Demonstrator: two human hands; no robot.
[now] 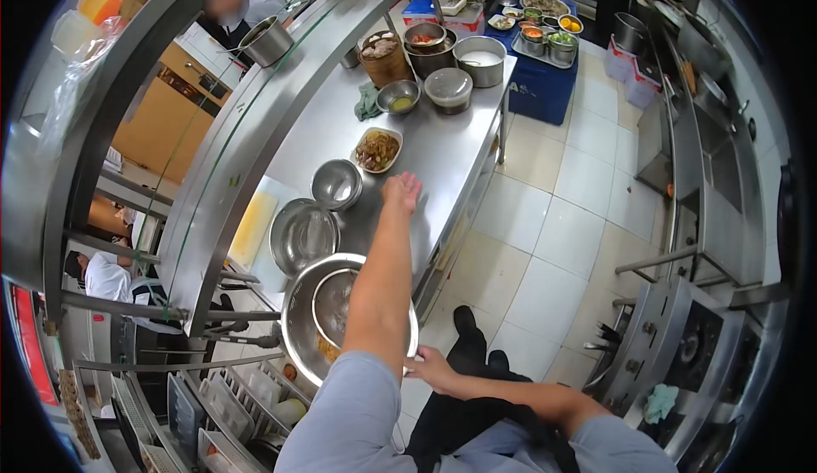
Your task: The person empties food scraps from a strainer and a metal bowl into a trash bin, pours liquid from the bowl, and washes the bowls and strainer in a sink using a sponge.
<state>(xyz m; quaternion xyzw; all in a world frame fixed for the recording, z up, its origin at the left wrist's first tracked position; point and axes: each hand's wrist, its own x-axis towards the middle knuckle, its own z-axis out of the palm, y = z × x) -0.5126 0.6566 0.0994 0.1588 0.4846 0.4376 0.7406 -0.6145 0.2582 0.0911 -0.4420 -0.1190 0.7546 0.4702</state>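
Observation:
My left arm reaches forward over the steel counter, and my left hand (402,190) is open with fingers stretched out. Just beyond it sits a white dish (394,136) of brown cooked food. A steel bowl (337,185) stands to the left of that hand, and a wider steel bowl (305,236) is nearer me. My right hand (436,371) is closed on the rim of a large metal mixing bowl (292,337) at the counter's near end. Inside it are a smaller round metal vessel (332,307) and some yellowish food, partly hidden by my left forearm.
Farther along the counter (434,185) are a bamboo steamer (385,63), a steel pot (481,61), a lidded container (448,90) and a green cloth (367,101). A steel shelf (247,162) runs along the left. Stoves (694,345) line the right, beyond a tiled aisle.

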